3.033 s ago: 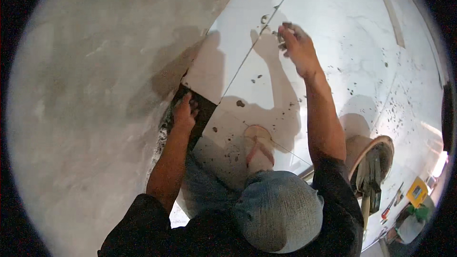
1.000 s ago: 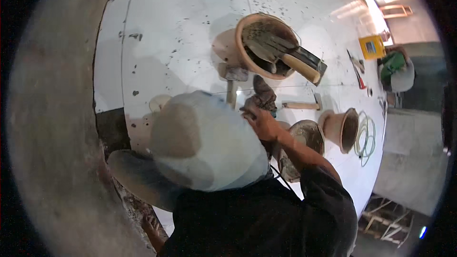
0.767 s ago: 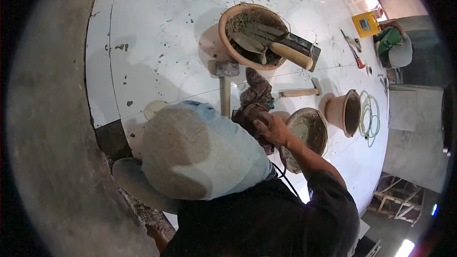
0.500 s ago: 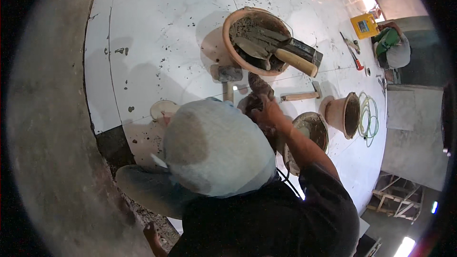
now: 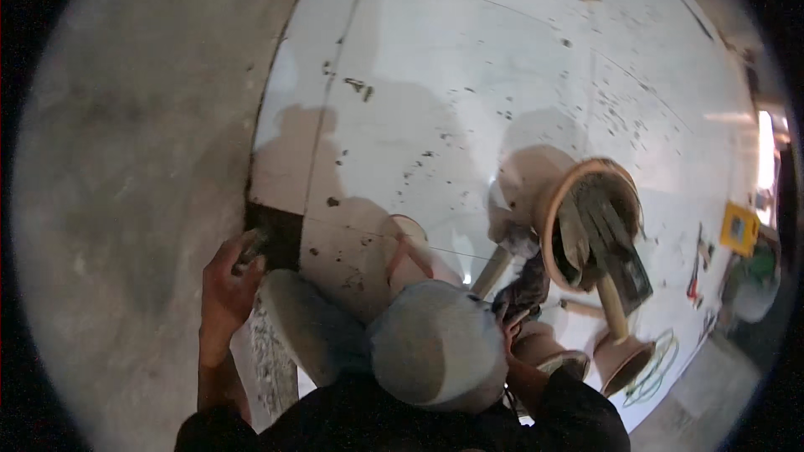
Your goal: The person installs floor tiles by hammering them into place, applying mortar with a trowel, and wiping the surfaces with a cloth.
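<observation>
- At the dark gap where the white tiled floor [image 5: 469, 100] meets the grey cement wall [image 5: 126, 159], the left hand [image 5: 228, 285] is curled with its fingers closed around a small dark grey lump or tool [image 5: 251, 244]; what exactly it is cannot be told.
- Just below that hand lies a rough strip of grey speckled mortar [image 5: 272, 351], next to the person's knee in grey cloth [image 5: 306, 326].
- The right hand [image 5: 512, 331] is mostly hidden behind the pale grey cap [image 5: 435, 356]; it is near a dark crumpled rag [image 5: 523, 289], but whether it is closed on the rag or spread cannot be told.
- A wooden-handled hammer [image 5: 494, 268] lies on the floor just beside the rag.
- To the right stands a round tan basin [image 5: 553, 209] holding several trowels [image 5: 599, 234] with a wooden handle sticking out.
- Two smaller tan bowls [image 5: 624, 360] sit near the basin, beside a coil of light green cord [image 5: 657, 364].
- Handling judgement: the small dark piece looks hard, stiff and light, probably gritty with mortar; a full finger wrap around its middle, as now, seems secure.
- Handling judgement: the mortar appears soft and crumbly, so it would break up if pinched.
</observation>
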`<state>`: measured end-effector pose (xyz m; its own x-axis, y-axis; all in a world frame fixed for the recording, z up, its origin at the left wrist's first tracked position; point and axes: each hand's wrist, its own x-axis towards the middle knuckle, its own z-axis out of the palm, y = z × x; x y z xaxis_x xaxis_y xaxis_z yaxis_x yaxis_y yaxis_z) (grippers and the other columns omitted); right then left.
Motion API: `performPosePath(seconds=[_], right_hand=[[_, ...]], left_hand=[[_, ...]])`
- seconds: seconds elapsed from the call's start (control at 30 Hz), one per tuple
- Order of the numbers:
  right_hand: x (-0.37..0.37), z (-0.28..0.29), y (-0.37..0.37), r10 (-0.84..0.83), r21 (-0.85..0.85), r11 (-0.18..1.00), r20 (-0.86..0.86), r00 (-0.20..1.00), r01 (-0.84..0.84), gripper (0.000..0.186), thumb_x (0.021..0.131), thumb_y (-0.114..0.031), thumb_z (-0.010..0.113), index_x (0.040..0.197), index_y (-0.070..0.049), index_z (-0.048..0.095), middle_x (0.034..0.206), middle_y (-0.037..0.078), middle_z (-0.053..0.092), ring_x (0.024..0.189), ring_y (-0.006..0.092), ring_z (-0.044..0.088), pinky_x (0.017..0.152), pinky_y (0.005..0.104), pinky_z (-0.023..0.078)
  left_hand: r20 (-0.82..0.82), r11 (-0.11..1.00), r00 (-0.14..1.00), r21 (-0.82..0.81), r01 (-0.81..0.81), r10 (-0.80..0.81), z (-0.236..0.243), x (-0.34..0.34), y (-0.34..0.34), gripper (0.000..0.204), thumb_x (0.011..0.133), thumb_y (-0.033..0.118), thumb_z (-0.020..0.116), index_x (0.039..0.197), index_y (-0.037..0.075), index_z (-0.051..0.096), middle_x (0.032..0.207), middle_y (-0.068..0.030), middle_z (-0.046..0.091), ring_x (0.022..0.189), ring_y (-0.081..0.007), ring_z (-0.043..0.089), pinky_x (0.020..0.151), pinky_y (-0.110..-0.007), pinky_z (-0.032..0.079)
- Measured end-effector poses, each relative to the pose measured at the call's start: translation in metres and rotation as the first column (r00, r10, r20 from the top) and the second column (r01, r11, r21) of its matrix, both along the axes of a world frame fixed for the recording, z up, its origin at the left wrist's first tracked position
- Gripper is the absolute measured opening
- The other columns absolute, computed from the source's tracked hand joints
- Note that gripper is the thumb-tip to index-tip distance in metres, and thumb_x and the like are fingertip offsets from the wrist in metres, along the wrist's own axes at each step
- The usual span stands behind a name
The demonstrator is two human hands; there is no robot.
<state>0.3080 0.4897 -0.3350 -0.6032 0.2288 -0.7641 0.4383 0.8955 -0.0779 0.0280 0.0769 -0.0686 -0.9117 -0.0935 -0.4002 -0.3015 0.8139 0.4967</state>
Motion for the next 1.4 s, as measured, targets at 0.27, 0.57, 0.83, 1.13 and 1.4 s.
performPosePath(seconds=[0.27,0.57,0.83,1.13,1.4], right_hand=[[0.012,0.021,0.005,0.155,0.058,0.983,0.241,0.958,-0.174,0.073,0.089,-0.036,0.051,0.149,-0.005,0.021,0.154,0.022,0.009,0.138,0.0522,0.010,0.106,0.0624,0.024],[0.021,0.184,0.006,-0.336,-0.112,0.939,-0.113,0.935,0.324,0.021,0.083,-0.011,0.054,0.101,-0.002,0.060,0.101,0.022,0.057,0.094,0.0376,0.059,0.077,0.0485,0.049],[0.037,0.450,-0.059,-0.850,-0.395,0.345,0.253,0.462,0.851,0.026,0.096,-0.021,0.045,0.111,-0.002,0.050,0.078,0.006,0.056,0.056,0.0115,0.054,0.043,0.0259,0.046],[0.090,0.560,-0.146,-0.998,-0.654,0.067,-0.044,0.051,0.753,0.053,0.091,-0.030,0.060,0.127,0.006,0.045,0.112,0.014,0.059,0.103,0.0228,0.056,0.091,0.0346,0.044],[0.125,0.514,-0.194,-0.996,-0.790,0.019,-0.066,-0.054,0.613,0.078,0.079,-0.021,0.071,0.137,0.011,0.030,0.132,0.019,0.046,0.121,0.0265,0.045,0.105,0.0366,0.032]], left_hand=[[0.262,0.959,0.959,0.227,-0.170,0.108,0.050,-0.089,0.045,0.039,0.093,0.027,0.059,0.124,0.003,0.056,0.108,-0.0132,0.063,0.090,-0.0161,0.062,0.079,-0.030,0.049],[0.673,0.782,0.736,0.495,-0.378,-0.070,0.027,-0.010,0.095,0.051,0.092,0.030,0.059,0.132,0.001,0.047,0.116,-0.0118,0.059,0.093,-0.0168,0.062,0.081,-0.029,0.051],[0.376,0.543,0.622,0.834,0.095,-0.687,0.091,0.134,0.165,0.087,0.084,0.037,0.070,0.147,0.004,0.020,0.150,-0.0251,0.022,0.138,-0.0276,0.026,0.113,-0.040,0.023],[0.339,0.236,0.339,0.921,-0.310,-0.877,0.175,0.255,0.165,0.068,0.093,0.035,0.058,0.148,0.011,0.025,0.141,-0.0109,0.041,0.131,-0.0231,0.037,0.112,-0.036,0.028],[0.743,0.579,-0.173,0.329,-0.746,-0.646,0.204,0.311,0.132,0.062,0.091,0.063,0.043,0.131,0.015,0.050,0.123,-0.0011,0.057,0.109,-0.0131,0.054,0.092,-0.032,0.046]])
